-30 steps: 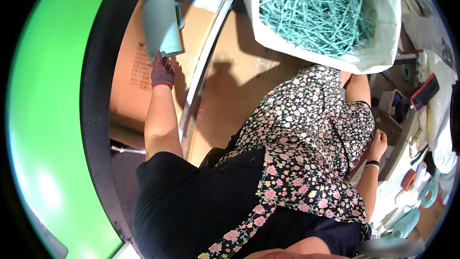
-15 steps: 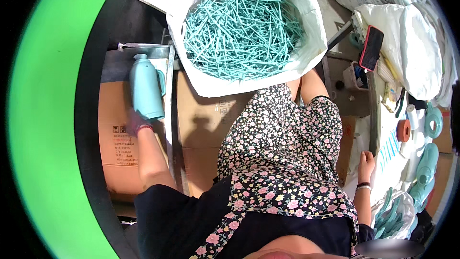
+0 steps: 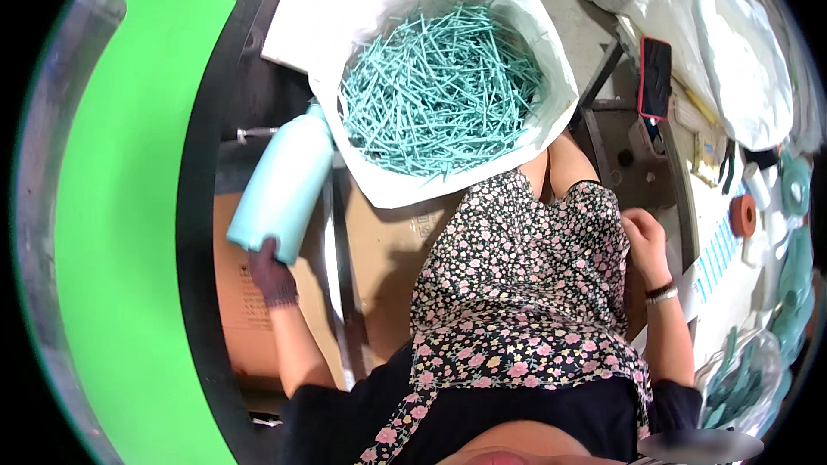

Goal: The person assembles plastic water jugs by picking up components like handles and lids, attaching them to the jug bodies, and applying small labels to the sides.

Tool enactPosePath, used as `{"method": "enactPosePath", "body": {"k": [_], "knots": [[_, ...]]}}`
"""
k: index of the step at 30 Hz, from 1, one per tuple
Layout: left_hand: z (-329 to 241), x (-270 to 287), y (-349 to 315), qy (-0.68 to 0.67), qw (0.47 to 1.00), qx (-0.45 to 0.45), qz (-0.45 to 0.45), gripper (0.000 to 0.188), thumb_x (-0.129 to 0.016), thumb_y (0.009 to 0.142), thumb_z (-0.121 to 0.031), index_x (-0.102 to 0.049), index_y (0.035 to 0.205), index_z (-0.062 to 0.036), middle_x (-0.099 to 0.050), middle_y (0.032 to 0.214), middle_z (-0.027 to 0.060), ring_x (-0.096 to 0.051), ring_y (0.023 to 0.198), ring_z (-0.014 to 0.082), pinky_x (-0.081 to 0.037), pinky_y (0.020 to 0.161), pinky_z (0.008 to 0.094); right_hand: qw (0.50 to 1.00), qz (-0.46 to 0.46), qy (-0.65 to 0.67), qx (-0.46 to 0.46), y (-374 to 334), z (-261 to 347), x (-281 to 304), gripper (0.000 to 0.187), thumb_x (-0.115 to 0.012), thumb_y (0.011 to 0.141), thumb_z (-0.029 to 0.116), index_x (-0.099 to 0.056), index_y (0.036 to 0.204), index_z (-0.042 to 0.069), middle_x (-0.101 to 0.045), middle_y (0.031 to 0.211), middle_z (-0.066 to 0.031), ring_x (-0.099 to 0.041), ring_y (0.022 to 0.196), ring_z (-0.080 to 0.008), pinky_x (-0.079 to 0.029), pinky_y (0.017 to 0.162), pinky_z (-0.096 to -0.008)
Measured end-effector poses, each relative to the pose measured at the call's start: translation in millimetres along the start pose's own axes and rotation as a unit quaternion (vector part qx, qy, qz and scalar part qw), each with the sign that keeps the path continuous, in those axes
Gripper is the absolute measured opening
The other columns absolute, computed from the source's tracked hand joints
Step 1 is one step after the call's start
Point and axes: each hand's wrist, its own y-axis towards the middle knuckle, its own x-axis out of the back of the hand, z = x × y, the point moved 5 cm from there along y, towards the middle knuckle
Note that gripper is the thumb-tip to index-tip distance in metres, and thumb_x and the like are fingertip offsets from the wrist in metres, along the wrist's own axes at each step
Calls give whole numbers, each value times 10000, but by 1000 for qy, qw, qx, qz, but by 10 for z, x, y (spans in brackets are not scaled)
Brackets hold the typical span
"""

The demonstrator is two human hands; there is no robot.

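My left hand (image 3: 274, 274), in a dark purple knitted glove, grips a pale teal thermos jug (image 3: 284, 181) at its wide base. The jug is tilted, its narrow top pointing away and right, up against the white sack's side. Its handle does not show now. My bare right hand (image 3: 646, 239) is at the right edge of the floral apron (image 3: 517, 293), fingers curled in; anything inside them is hidden. In front of my knees, the open white sack (image 3: 379, 185) holds a heap of thin teal plastic sticks (image 3: 444, 90).
A cardboard box (image 3: 245, 319) stands below the jug, beside a metal rail (image 3: 340, 293). On the right, a bench carries a phone (image 3: 655, 77), a red-brown tape roll (image 3: 743, 215) and a clear bag of teal handles (image 3: 732, 392). A green surface (image 3: 121, 232) lies far left.
My left hand has lifted the jug from over the cardboard box toward the sack, and it leans further right. My right hand has moved forward from the bench edge to the apron.
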Motion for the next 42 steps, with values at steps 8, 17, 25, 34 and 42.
{"method": "enactPosePath", "body": {"k": [8,17,25,34,42], "knots": [[-484,-516,-688,-143,962,24,232,589,-624,827,-143,-439,1374,-29,-509,1350,144,-497,1226,299,-382,1038,469,863,296,405,-63,265,1177,-1395,852,-648,890,419,-154,1495,79,-358,1429,-170,-413,1287,-257,-459,967,-458],[-82,-1218,-477,330,886,-98,309,581,-680,827,-161,-474,1352,-21,-496,1373,132,-458,1271,267,-338,1069,388,907,52,145,392,-45,1858,-593,871,-791,652,186,-360,1397,50,-504,1307,-156,-548,1188,-266,-446,1006,-371],[-903,-3304,-959,48,713,-47,698,757,-825,655,-434,-584,1206,24,-591,1210,129,-541,1153,248,-405,993,383,798,271,124,524,-443,2452,-405,798,-753,557,75,-457,1297,32,-553,1248,-173,-552,1148,-374,-444,966,-444],[-936,-3082,-1178,54,802,-237,546,545,-892,548,-305,-697,980,-37,-696,868,79,-662,773,194,-519,691,319,848,2,115,517,-538,1859,24,551,-787,671,219,-522,1130,71,-540,1236,-184,-533,1157,-351,-427,973,-483],[-1092,-3252,-1188,210,729,-200,620,493,-925,466,-204,-718,894,-74,-694,826,63,-675,768,184,-526,689,325,813,-44,-137,564,-843,2047,-239,327,-745,745,382,-651,948,144,-586,1042,-54,-581,952,-250,-469,885,-425]]}}
